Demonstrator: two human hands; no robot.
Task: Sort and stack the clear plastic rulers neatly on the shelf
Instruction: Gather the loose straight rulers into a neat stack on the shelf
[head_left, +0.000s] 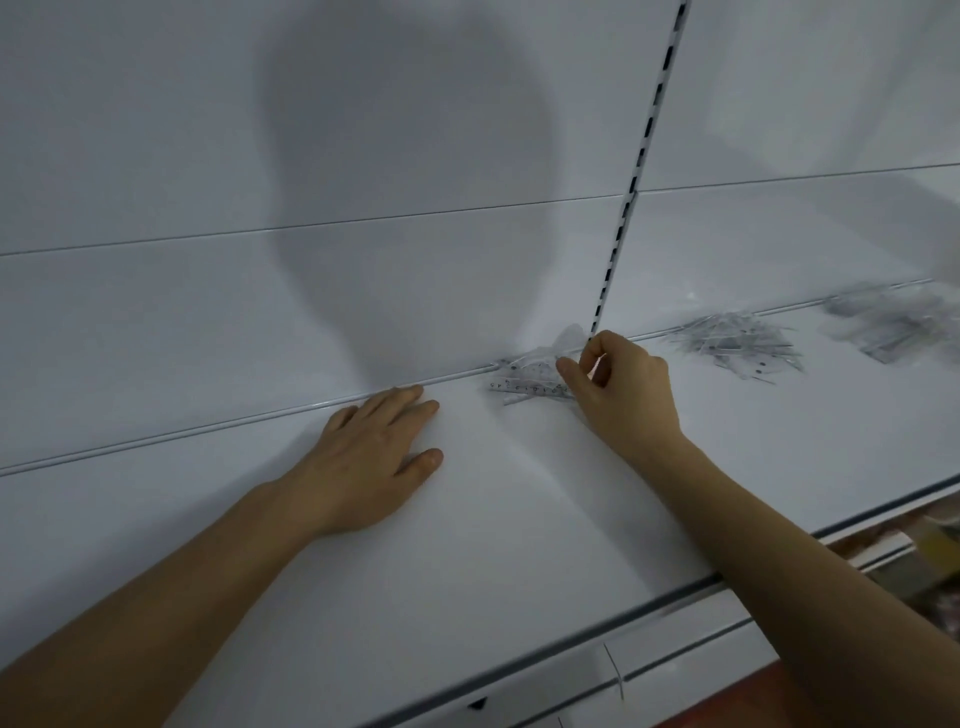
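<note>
Rulers (527, 382) of clear plastic lie in a small, slightly fanned cluster at the far edge of the white shelf (519, 519), right where it meets the back panel (363, 156) and just left of the slotted upright (641, 156). The right hand (621, 387) sits at the right end of that cluster with thumb and fingers curled in a pinch; it seems to be holding the end of one or more rulers, probably to square them against the wall, though the clear plastic makes the exact contact hard to see. The left hand (371, 447) lies flat on the shelf with its fingers straight, holding nothing, a little left of the cluster and apart from it; my guess is it braces the reach or stands ready as a stop for the ruler ends. Two looser heaps wait further right along the shelf: a spiky pile (732, 340) and a blurred grey pile (893, 322), apparently more rulers not yet sorted. Shelf and panel are plain white metal under soft light, with a broad rounded shadow on the panel. Low at the right, past the shelf's front lip, blurred goods and a reddish floor show.
</note>
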